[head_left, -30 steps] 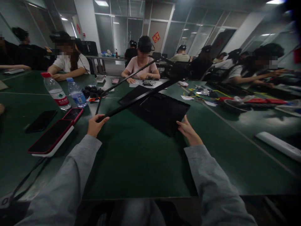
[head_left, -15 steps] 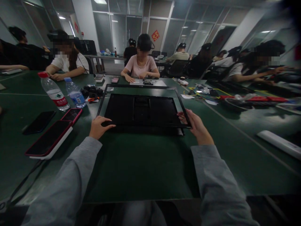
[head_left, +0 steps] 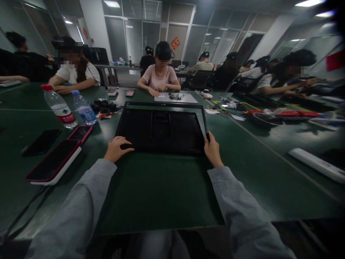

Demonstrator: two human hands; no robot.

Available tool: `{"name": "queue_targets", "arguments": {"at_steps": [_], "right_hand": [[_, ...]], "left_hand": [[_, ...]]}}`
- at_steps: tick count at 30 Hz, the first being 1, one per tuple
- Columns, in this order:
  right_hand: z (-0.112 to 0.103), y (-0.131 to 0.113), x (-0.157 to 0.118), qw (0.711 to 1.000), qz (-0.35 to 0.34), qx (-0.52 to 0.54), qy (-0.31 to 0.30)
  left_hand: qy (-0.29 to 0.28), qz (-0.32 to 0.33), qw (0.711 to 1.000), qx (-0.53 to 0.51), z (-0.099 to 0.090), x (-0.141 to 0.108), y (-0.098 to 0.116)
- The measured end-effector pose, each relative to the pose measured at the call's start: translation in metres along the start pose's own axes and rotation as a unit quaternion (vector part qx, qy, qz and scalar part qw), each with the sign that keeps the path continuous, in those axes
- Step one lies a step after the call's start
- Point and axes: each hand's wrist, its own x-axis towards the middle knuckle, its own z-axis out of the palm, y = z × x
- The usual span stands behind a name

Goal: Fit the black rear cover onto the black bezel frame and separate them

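Observation:
A thin black rectangular frame point(head_left: 165, 104) lies over a black shallow panel point(head_left: 185, 129) on the green table, and its far bar shows beyond the panel's far edge. The panel has a raised section in its middle. At the near left corner, my left hand point(head_left: 116, 148) grips the frame between thumb and fingers. My right hand point(head_left: 213, 149) is closed on the frame's right side, close to the near right corner. Whether the near edges of frame and panel touch cannot be made out.
Left on the green table point(head_left: 161, 194) are a red-capped bottle point(head_left: 63, 111), a blue-capped bottle point(head_left: 84, 109), a black phone point(head_left: 43, 141) and a red-edged phone point(head_left: 55, 158). A white bar point(head_left: 315, 163) lies right. A person point(head_left: 161, 75) sits opposite, near cables.
The frame's right side has moved left and down, closer over the panel. My right hand has moved left with it, while my left hand stays at the left corner.

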Motion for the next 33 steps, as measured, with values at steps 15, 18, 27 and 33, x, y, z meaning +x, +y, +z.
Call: {"name": "queue_targets", "arguments": {"at_steps": [15,18,27,33], "right_hand": [[0.006,0.017,0.002,1.000,0.003,-0.009,-0.023],[0.012,0.026,0.007,1.000,-0.017,0.007,-0.023],[0.022,0.036,0.013,0.999,-0.031,0.011,-0.010],[0.025,0.027,0.018,0.999,-0.043,0.008,-0.024]], "left_hand": [[-0.032,0.048,0.998,0.007,0.008,-0.001,-0.010],[-0.010,0.059,0.998,0.015,0.008,-0.001,-0.009],[0.152,-0.136,0.978,-0.033,0.014,0.007,-0.033],[0.138,-0.192,0.970,-0.053,0.008,0.008,-0.044]]}}
